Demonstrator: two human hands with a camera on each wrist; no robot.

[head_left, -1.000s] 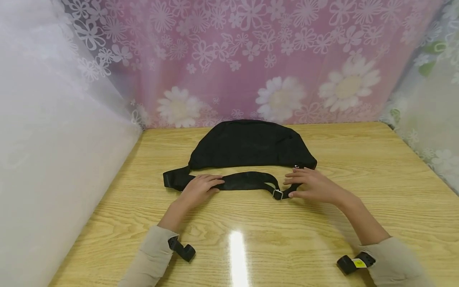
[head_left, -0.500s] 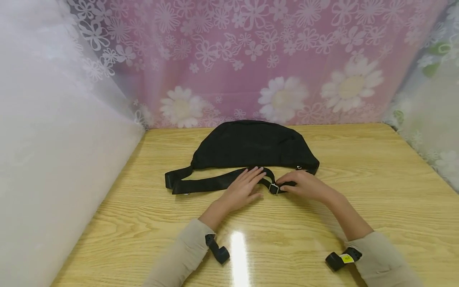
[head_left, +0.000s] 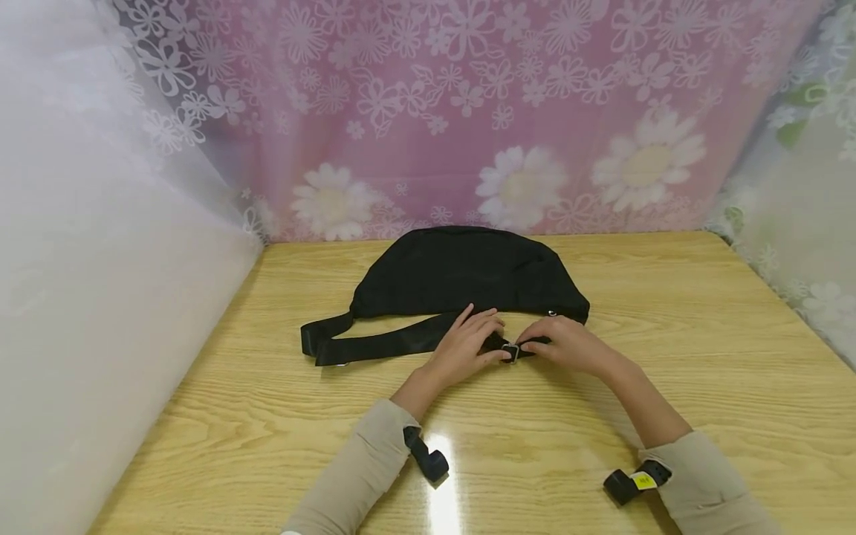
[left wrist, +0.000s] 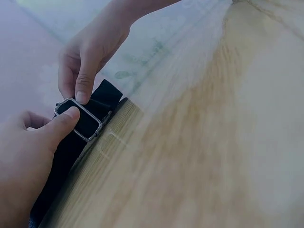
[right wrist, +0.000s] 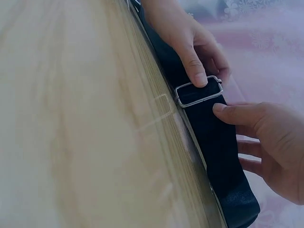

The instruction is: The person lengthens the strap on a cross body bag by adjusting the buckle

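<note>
I see the left hand [head_left: 458, 353] pinching the strap [head_left: 381, 344] right at the buckle [head_left: 511, 352], right hand [head_left: 571, 343] pinching it just beside, bag [head_left: 468, 271] lying behind.

Between the fingertips of the two hands, a metal buckle [head_left: 511, 352] is touched by the thumb of the left hand [head_left: 461, 348], while the black strap [head_left: 381, 344] just beside it is pinched by the right hand [head_left: 571, 345]. Left of the left fingers, the strap is stretched along the wooden table [head_left: 535, 453] and folded back. Beyond the fingers, a black bag [head_left: 468, 271] is laid with its curved edge turned away, backed by a pink flowered curtain [head_left: 428, 171]. Behind the fingers, the forearms are covered by beige sleeves [head_left: 361, 464], and black wrist cameras [head_left: 431, 464] are worn at the cuffs.
</note>
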